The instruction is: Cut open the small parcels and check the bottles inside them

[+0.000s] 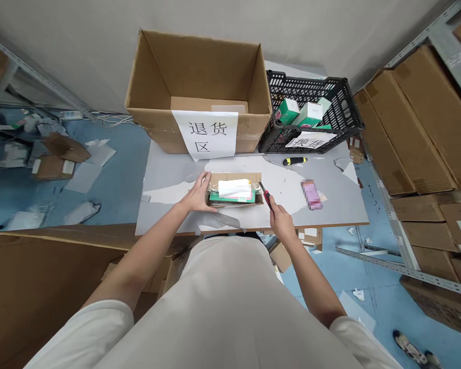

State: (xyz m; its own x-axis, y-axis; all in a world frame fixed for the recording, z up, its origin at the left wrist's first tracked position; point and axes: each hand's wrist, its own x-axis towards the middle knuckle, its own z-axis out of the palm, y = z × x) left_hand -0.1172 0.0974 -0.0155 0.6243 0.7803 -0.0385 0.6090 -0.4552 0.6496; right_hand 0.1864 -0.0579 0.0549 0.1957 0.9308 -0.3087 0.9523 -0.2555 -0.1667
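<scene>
On the table in front of me lies a small opened cardboard box point(235, 178). Inside it are a green carton point(214, 197), a folded white paper point(234, 188) on top and some clear plastic wrap. My left hand point(198, 193) grips the box's left end, fingers at the far corner and thumb at the near one. Closed around a red and black utility knife point(266, 195), my right hand point(280, 218) is just right of the box. The knife points up and left, its tip close to the box's right end.
A large open carton point(149, 118) with a paper sign stands behind, beside a black plastic crate point(348, 110) holding green-and-white boxes. A yellow and black cutter point(295, 161) and a blurred pinkish item point(312, 195) lie right. Shelving with cartons point(407, 123) flanks the table; another person's shoes point(409, 348) show lower right.
</scene>
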